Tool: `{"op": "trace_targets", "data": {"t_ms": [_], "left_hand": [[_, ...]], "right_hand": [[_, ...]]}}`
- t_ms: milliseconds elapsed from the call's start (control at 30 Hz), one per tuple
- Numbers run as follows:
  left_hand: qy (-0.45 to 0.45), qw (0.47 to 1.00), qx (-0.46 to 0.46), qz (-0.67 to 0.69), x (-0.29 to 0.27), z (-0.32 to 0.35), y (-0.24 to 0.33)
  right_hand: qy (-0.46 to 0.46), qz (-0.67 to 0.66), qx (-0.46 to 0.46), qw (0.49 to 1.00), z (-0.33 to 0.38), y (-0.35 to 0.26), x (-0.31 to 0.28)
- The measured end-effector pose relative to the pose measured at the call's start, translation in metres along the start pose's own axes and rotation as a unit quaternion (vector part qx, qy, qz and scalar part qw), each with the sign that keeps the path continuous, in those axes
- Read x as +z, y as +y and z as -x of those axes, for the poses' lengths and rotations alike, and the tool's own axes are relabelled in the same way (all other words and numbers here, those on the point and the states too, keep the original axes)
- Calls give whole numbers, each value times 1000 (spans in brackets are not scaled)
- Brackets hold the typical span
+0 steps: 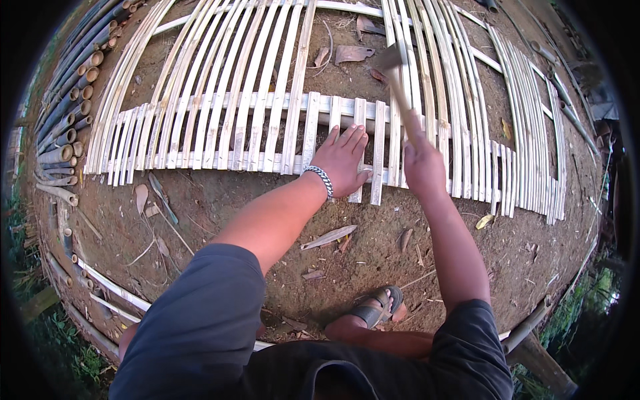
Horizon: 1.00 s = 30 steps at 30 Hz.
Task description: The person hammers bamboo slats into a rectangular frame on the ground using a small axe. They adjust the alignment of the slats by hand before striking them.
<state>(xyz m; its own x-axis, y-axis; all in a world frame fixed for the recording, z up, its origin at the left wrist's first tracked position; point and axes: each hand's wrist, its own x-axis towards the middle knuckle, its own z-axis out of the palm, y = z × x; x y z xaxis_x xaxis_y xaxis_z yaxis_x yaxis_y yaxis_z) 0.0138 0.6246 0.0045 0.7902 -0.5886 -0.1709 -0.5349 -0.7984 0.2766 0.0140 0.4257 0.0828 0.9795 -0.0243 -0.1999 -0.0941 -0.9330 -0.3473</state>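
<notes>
Left hand (341,160) lies open across pale slats (379,153) pointing forward; right hand (425,167) grips a hammer (401,93), head forward, tilting slightly left. Bamboo poles (55,157) lie piled at left.

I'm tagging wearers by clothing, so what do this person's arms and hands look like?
The left sleeve and right sleeve are plain, dark and short, leaving the forearms uncovered. Neither the left hand nor the right hand wears a glove. A silvery, chunky-linked bracelet circles the left wrist; none shows on the right.
</notes>
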Motion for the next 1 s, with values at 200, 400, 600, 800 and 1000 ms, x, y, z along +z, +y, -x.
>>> {"op": "trace_targets", "data": {"t_ms": [200,400,600,800,1000], "left_hand": [[2,1000,-9,-13,-3,4,-5],[-11,1000,-10,9,-10,-1,1],[-30,999,-31,-26,-11,3,-2],[-119,991,-55,3,-35,12,24],[-137,988,-45,-53,-37,46,37]], "right_hand": [[-62,25,13,998,-9,-7,-10],[-52,12,5,999,-7,6,-8],[-77,-117,55,989,31,53,-33],[-61,-35,112,991,260,215,13],[-70,-8,233,970,345,235,92]]}}
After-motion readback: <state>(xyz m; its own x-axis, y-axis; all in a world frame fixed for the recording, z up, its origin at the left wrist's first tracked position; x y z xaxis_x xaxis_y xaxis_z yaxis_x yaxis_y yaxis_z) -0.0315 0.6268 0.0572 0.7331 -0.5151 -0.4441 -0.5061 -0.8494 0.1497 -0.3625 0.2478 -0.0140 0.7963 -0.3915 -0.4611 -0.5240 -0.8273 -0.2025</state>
